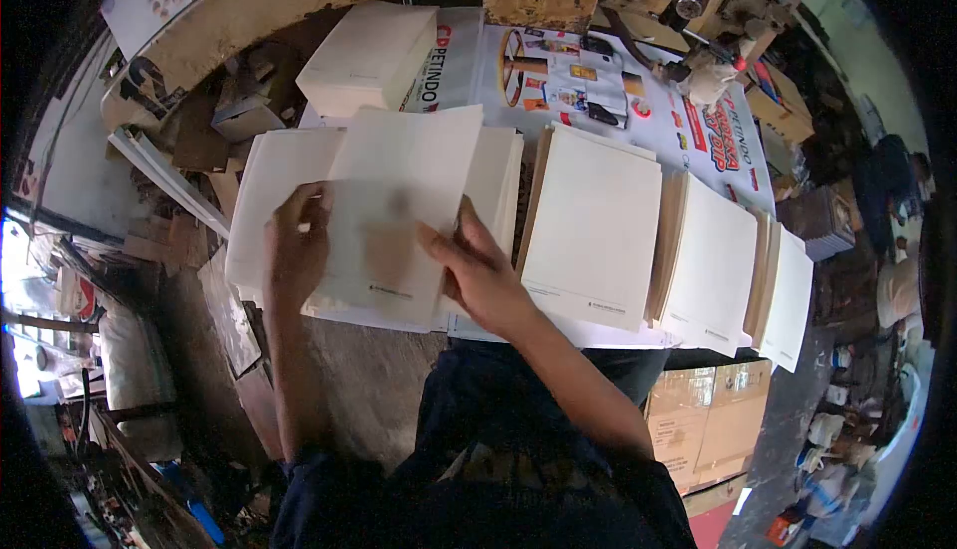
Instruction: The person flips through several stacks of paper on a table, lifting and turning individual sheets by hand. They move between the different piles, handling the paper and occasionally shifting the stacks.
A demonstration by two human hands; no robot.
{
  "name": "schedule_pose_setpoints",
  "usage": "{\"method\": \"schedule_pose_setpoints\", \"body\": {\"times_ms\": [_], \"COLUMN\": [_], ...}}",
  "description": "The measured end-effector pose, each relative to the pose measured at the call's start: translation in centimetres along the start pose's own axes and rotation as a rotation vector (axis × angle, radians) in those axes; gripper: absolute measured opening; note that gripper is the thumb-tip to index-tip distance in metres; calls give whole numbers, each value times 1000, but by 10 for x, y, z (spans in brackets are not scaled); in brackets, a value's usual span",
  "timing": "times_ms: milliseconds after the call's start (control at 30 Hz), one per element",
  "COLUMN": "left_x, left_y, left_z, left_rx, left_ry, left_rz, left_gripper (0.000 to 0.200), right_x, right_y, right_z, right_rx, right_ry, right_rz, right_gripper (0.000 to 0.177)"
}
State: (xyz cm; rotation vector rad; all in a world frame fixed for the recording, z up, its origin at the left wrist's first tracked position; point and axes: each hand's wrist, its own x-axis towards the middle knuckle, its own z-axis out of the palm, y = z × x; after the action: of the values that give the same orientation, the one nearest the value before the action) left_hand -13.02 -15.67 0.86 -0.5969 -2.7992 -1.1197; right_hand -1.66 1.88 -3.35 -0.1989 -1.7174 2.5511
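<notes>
Left paper stack (267, 175): lies flat at the far left of the row. Left hand (299, 240): fingers curled, at the left edge of the printed paper (384, 165); blur prevents confirming contact. The printed paper is raised above the stacks. Right hand (483, 275): clamped on its right edge, thumb on the face. Further right: three white paper stacks (593, 220), side by side.
</notes>
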Motion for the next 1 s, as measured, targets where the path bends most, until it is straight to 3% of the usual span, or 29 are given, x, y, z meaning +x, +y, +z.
{"method": "schedule_pose_setpoints", "body": {"times_ms": [33,67,167,233,300,333,367,433,467,533,633,767,867,900,967,1000], "left_x": [-1,-1,-4,-5,-2,2,8,18,25,46,52,52,48,47,45,48], "left_y": [5,-3,-5,-8,-30,-31,-54,-94,-121,-159,-189,-189,-168,-155,-119,-93], "left_z": [-5,-10,-18,-19,-15,-27,-36,-63,-75,-85,-66,-48,-46,-46,-43,-40], "left_rx": [-61,-257,-397,-477,-561,-456,-388,-569,-568,-475,3,368,541,590,642,628], "left_ry": [-23,-81,-160,-169,-74,-116,0,49,46,-9,-26,4,73,116,208,227], "left_rz": [-48,-55,-210,-226,-53,-71,-63,100,107,-148,-96,3,77,130,326,461], "left_gripper": [25,25,24,28,32,37,37,41,41,44,44,43,43,43,43,43], "right_x": [-2,-2,-9,-2,-8,-14,-23,-37,-43,-51,-67,-115,-166,-184,-226,-249], "right_y": [0,1,-3,13,7,1,-6,-19,-25,-24,-22,-45,-79,-79,-106,-102], "right_z": [3,5,15,15,16,16,16,8,-1,-16,-49,-92,-156,-198,-246,-295], "right_rx": [153,117,48,170,-8,-5,2,6,-84,-218,-335,-449,-628,-889,-972,-1141], "right_ry": [-70,-159,-121,-157,-150,-145,-149,-155,-146,-92,-99,141,458,514,948,1152], "right_rz": [44,-38,-48,-176,-250,-252,-215,-183,-124,-104,-95,-221,-329,-593,-395,-435], "right_gripper": [67,69,69,72,73,73,72,71,65,49,40,29,30,29,24,24]}}
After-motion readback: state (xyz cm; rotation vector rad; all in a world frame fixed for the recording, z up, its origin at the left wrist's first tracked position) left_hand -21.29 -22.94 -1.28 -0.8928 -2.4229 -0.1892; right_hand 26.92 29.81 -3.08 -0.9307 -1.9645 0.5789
